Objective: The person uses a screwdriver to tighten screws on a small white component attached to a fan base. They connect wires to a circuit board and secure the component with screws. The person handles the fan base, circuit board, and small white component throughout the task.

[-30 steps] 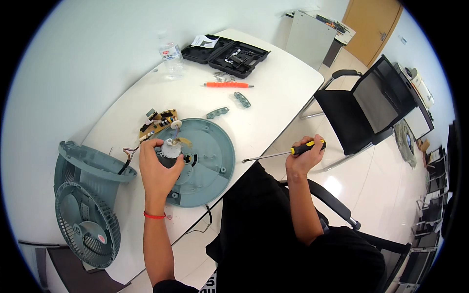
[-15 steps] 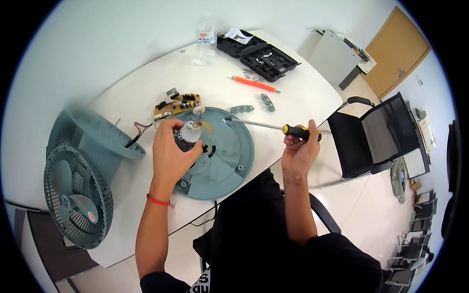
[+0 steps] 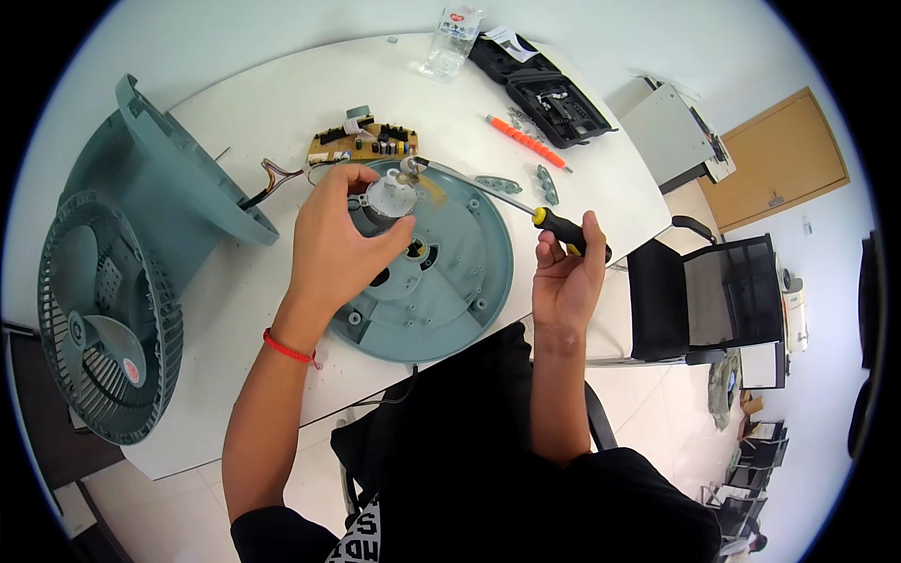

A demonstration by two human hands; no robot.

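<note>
Since a moment ago the screwdriver (image 3: 526, 208) has swung in, its tip now at the small motor (image 3: 388, 197) on the round fan base (image 3: 449, 281) on the table (image 3: 282, 113). The left hand (image 3: 328, 244) fingers close on the motor; the right hand (image 3: 568, 277) fingers wrap the screwdriver's handle.

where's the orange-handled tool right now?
Head view, upper right of the white table: the orange-handled tool lies loose between the open black tool case and the round teal fan base, in neither hand.

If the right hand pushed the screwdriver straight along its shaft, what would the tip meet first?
Probably the small silver motor under the left hand; the screwdriver in the right hand already ends at its mounting tab.
</note>
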